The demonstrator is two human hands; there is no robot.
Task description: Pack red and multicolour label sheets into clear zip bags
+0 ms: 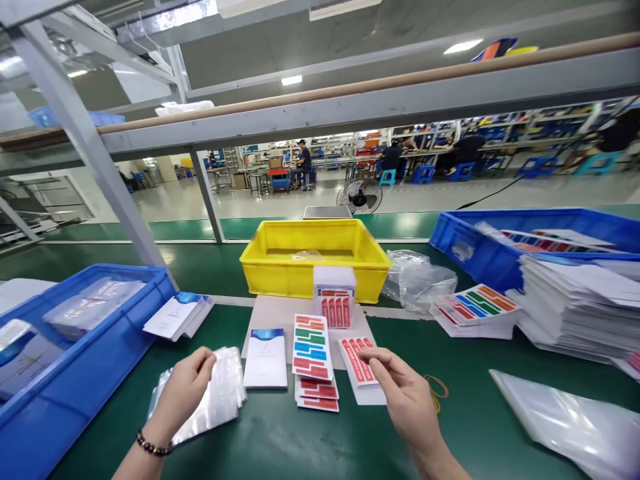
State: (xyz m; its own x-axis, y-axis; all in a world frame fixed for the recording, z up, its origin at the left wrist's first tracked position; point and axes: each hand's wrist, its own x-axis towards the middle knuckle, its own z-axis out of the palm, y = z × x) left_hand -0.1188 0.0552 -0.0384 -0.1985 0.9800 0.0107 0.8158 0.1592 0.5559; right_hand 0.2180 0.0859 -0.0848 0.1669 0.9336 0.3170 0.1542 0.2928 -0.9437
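Note:
My right hand (407, 397) pinches the near edge of a white sheet of red stickers (358, 361) lying on the green table. My left hand (184, 392), with a bead bracelet at the wrist, rests on a stack of clear plastic bags (223, 390), fingers curled on the top bag. Between the hands lie a white booklet with a blue top (266, 358) and a multicoloured label sheet (311, 347) over more red sticker sheets (318, 395). A small upright pack of red stickers (335, 301) stands behind them.
A yellow bin (315, 260) stands behind the work area. Blue bins sit at left (75, 387) and far right (505, 260). Stacks of white sheets (575, 307), coloured label sheets (477, 307), booklets (177, 315), loose plastic (570, 420) and a rubber band (437, 390) lie around. A steel frame post (90, 153) rises at left.

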